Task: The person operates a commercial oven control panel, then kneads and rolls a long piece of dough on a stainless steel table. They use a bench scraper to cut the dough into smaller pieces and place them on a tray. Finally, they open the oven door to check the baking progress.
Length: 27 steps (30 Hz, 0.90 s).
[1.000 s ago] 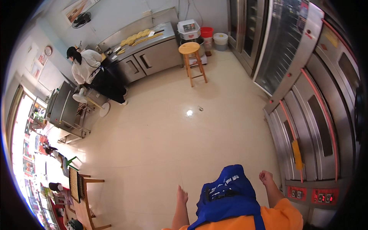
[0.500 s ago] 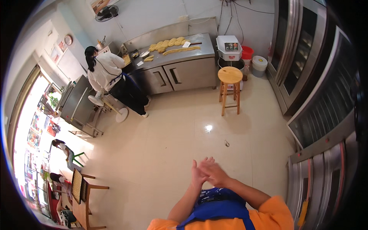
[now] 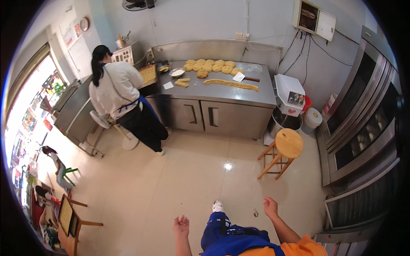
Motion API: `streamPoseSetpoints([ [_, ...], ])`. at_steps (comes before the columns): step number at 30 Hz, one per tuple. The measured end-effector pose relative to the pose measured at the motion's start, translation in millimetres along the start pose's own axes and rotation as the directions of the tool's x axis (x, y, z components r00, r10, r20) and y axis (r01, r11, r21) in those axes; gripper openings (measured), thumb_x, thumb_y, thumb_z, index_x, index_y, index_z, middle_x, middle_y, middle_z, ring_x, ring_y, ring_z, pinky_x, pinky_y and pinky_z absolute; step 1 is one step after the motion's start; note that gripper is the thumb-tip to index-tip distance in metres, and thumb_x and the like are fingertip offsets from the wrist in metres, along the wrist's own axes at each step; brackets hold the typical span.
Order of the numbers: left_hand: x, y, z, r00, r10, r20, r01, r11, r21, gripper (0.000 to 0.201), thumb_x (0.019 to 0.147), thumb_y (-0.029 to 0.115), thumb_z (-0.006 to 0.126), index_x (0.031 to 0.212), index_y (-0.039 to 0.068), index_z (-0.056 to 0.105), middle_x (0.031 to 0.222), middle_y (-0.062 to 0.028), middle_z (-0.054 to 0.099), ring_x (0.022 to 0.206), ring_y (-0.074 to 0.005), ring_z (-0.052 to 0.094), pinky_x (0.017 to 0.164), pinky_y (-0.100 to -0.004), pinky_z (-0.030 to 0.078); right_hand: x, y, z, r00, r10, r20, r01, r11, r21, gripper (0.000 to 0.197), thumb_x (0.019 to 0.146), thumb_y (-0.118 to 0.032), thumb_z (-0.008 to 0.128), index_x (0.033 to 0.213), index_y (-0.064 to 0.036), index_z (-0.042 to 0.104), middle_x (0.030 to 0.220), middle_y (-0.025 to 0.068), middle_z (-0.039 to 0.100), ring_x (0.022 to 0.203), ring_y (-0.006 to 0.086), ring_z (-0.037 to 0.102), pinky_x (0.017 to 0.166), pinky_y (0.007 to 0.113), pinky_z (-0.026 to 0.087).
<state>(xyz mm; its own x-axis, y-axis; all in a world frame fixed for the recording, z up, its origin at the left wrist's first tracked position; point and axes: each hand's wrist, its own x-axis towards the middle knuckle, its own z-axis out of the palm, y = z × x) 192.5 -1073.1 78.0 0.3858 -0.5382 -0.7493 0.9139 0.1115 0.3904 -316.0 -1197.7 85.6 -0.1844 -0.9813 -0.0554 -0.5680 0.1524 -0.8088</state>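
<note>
My left hand [image 3: 181, 225] is held up over the floor at the lower middle, empty, its fingers loosely bent and apart. My right hand [image 3: 270, 207] is raised on the other side of my blue apron [image 3: 230, 237], with its fingers curled in and nothing seen in them. The hands are well apart and touch nothing. Across the room stands a steel worktable [image 3: 171, 109]. On it lie several yellow dough lumps [image 3: 207, 65], a long dough strip [image 3: 230, 84], short dough pieces [image 3: 182, 82], a white scraper [image 3: 238, 77] and a bowl of white powder [image 3: 177, 73].
A wooden stool [image 3: 289, 144] stands before a dough mixer [image 3: 289, 96] on the right. Tall steel cabinets [image 3: 358, 123] line the right wall. A co-worker [image 3: 117, 85] stands at the left counter by a pedestal fan [image 3: 100, 119]. A small dark object [image 3: 256, 212] lies on the floor.
My hands were together, the right blurred; now they are apart on either side of my body. The view has tilted up and moved nearer the worktable, and my foot now shows.
</note>
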Motion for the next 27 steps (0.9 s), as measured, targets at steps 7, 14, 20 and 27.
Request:
streamPoseSetpoints([
  [7,105,11,254,0.977,0.056,0.205,-0.133,0.914,0.384,0.046,0.108,0.025,0.067,0.142,-0.004,0.057,0.137,-0.0185,0.066,0.126,-0.0309,0.068,0.109,-0.0449,0.056,142,-31,-8,0.94,0.219,-0.262,-0.209,0.976,0.064,0.017,0.104,-0.016,0.068,0.109,-0.0028,0.076,0.085,0.0098,0.075,0.076,0.0206,0.071,0.077,0.036,0.058],
  [14,231,-45,491,0.816,0.145,0.559,-0.578,0.198,0.792,0.087,0.11,0.044,0.065,0.167,-0.009,0.027,0.175,-0.0297,0.028,0.165,-0.038,0.025,0.133,-0.0439,0.025,326,-71,63,0.978,-0.029,-0.205,0.001,0.991,-0.134,0.02,0.106,-0.017,0.066,0.113,-0.0002,0.075,0.092,0.0142,0.077,0.08,0.0211,0.074,0.075,0.038,0.059],
  [20,293,-37,644,0.718,0.196,0.668,-0.667,-0.082,0.741,0.089,0.111,0.047,0.06,0.171,-0.006,0.019,0.177,-0.0306,0.02,0.167,-0.0417,0.014,0.135,-0.0451,0.014,512,-126,103,0.989,-0.109,-0.095,0.103,0.992,-0.071,0.024,0.107,-0.017,0.065,0.119,0.0001,0.076,0.099,0.0171,0.078,0.087,0.0254,0.078,0.081,0.038,0.06],
  [27,491,6,807,0.54,0.19,0.82,-0.758,-0.313,0.572,0.085,0.11,0.046,0.061,0.166,-0.009,0.03,0.175,-0.034,0.024,0.165,-0.0482,0.017,0.134,-0.0555,0.013,674,-241,92,0.992,-0.048,-0.115,0.043,0.998,-0.045,0.027,0.108,-0.02,0.064,0.124,-0.002,0.076,0.109,0.0199,0.079,0.099,0.0341,0.077,0.089,0.041,0.059],
])
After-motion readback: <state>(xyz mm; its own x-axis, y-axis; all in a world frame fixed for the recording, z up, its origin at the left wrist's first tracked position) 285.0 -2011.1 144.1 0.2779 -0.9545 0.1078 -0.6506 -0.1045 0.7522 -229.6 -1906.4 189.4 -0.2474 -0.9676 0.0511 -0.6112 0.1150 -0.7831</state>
